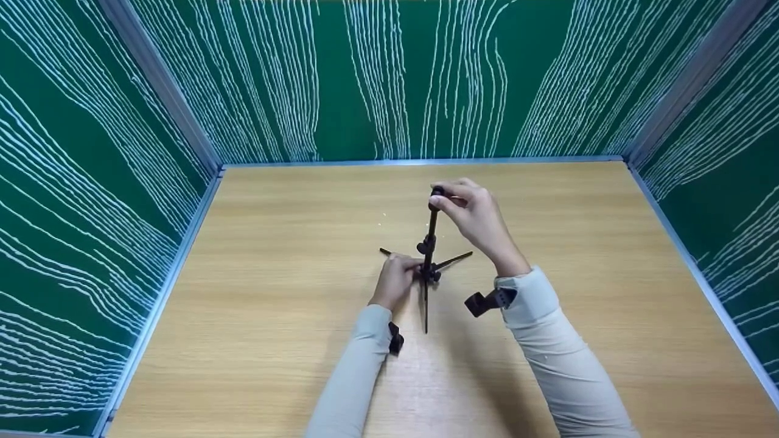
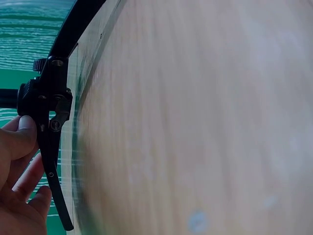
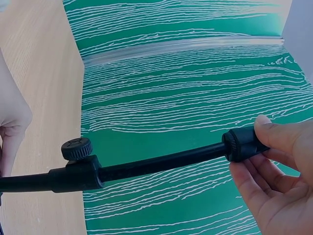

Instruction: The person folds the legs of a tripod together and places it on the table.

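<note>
A small black tripod stand (image 1: 428,258) stands upright on the table, its legs spread. My right hand (image 1: 478,213) pinches the black cap-like head at the top of its pole; the right wrist view shows thumb and fingers around that ribbed head (image 3: 239,144). Lower on the pole sits a clamp with a round knob (image 3: 77,149). My left hand (image 1: 397,280) is at the base hub. In the left wrist view, its thumb (image 2: 27,129) and a finger grip the stand just under the hub (image 2: 44,95), beside one leg (image 2: 55,186).
The wooden table (image 1: 274,304) has a few tiny white specks (image 1: 382,219) behind the stand. Green panels with white wavy lines (image 1: 365,79) wall the back and both sides. A black wrist mount (image 1: 487,301) is strapped over each sleeve.
</note>
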### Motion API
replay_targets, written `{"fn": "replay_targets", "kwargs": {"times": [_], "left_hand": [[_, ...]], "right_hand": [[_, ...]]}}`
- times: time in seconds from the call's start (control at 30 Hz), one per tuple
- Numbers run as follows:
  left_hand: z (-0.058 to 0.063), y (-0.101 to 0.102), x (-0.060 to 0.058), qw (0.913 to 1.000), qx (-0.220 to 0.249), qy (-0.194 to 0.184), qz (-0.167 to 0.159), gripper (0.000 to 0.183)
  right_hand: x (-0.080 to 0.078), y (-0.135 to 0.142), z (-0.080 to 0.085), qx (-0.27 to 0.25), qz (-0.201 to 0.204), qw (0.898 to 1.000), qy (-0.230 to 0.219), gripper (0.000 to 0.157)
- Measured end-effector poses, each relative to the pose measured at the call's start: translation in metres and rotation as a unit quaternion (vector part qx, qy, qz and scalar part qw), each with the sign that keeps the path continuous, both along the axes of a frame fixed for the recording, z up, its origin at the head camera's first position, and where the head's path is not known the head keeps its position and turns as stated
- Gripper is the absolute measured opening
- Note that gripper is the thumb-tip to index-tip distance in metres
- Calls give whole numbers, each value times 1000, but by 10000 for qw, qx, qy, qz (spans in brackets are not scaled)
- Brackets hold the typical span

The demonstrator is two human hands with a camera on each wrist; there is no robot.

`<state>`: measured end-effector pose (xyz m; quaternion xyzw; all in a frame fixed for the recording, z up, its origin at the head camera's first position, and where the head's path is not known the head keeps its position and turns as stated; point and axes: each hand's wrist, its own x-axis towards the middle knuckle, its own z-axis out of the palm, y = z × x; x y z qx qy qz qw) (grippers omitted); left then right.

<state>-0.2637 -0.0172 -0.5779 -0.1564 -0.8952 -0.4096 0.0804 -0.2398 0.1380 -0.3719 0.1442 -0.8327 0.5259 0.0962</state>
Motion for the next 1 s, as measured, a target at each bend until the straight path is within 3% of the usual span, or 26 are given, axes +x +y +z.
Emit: {"fn": "replay_targets", "kwargs": {"times": [0.47,1.0], "left_hand": [[0,-1,-1,9993,-119,351,-80,22],[0,0,0,9999,20,-157,-15,22]], "right_hand": [[-2,0,-3,1,45,9999,104,31],[-3,1,-19,-164,146,9997,-73,29]]}}
